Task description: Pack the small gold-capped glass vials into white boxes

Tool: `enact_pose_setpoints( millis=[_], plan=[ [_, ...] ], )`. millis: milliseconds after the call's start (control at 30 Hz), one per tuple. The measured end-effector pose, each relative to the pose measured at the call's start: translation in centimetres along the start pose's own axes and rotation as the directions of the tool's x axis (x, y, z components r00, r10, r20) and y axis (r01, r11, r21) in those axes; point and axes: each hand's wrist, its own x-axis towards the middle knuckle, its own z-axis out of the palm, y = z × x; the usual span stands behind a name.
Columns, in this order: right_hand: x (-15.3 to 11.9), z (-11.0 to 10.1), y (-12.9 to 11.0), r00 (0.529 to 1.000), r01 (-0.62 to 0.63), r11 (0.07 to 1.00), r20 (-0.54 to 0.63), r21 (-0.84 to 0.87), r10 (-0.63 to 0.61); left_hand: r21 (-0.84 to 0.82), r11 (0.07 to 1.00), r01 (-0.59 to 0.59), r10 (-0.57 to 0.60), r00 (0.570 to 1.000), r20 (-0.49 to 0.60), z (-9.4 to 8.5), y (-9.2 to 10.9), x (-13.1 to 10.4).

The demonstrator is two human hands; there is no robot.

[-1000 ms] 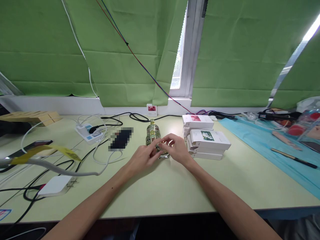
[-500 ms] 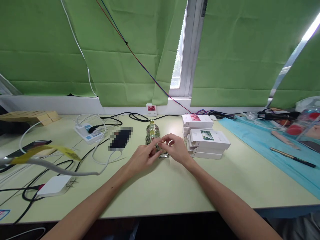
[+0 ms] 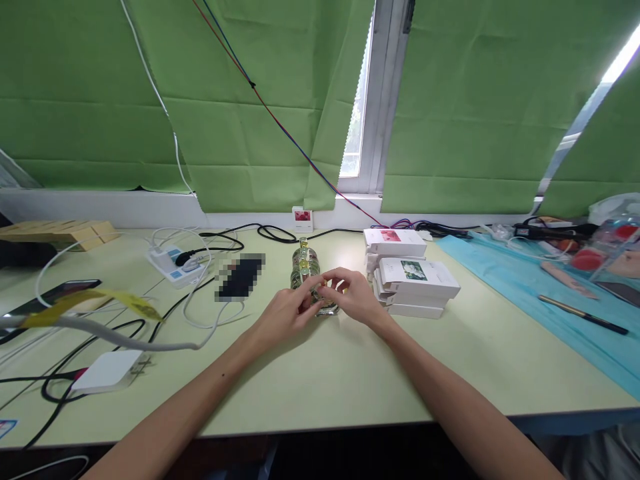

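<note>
My left hand and my right hand meet over a small clear glass bottle that stands on the table. Both hands are closed, with fingertips pinched together around its top. The fingers cover most of this bottle, so only its lower part shows; the exact grip at the neck is hidden. Just behind and to the left, more round glass bottles with yellowish tops stand in a row going back.
Stacked white boxes sit close to my right hand. Left of the bottles lie a blurred-out phone, a power strip, tangled cables and a white charger. A blue sheet with a pen covers the right side.
Both hands hold almost the same pose at the bottle, with only slight finger movement. The whole view has shifted very slightly.
</note>
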Motion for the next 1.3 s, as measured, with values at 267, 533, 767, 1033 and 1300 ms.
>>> enact_pose_setpoints(
  millis=[267, 533, 767, 1033, 1300],
  plan=[
    [0.03, -0.26, 0.43, 0.999, -0.032, 0.998, 0.041, 0.050, 0.030, -0.024, 1.000, 0.003, -0.003, 1.000, -0.009, -0.15, 0.41, 0.10],
    [0.04, 0.09, 0.66, 0.999, -0.040, 0.996, 0.018, 0.085, 0.039, -0.054, 0.999, 0.009, -0.010, 1.000, -0.020, -0.03, 0.24, 0.20],
    [0.12, 0.21, 0.63, 0.999, -0.033, 0.994, -0.010, 0.101, 0.034, -0.069, 0.998, 0.005, -0.007, 1.000, -0.025, 0.04, 0.24, 0.31],
    [0.20, 0.41, 0.70, 0.998, -0.062, 0.988, -0.024, 0.138, 0.066, -0.068, 0.998, 0.010, -0.012, 1.000, -0.023, 0.02, 0.36, 0.33],
    [0.27, 0.58, 0.58, 0.996, -0.062, 0.980, -0.048, 0.188, 0.072, -0.087, 0.996, 0.013, -0.014, 1.000, -0.018, 0.00, 0.42, 0.34]
  ],
)
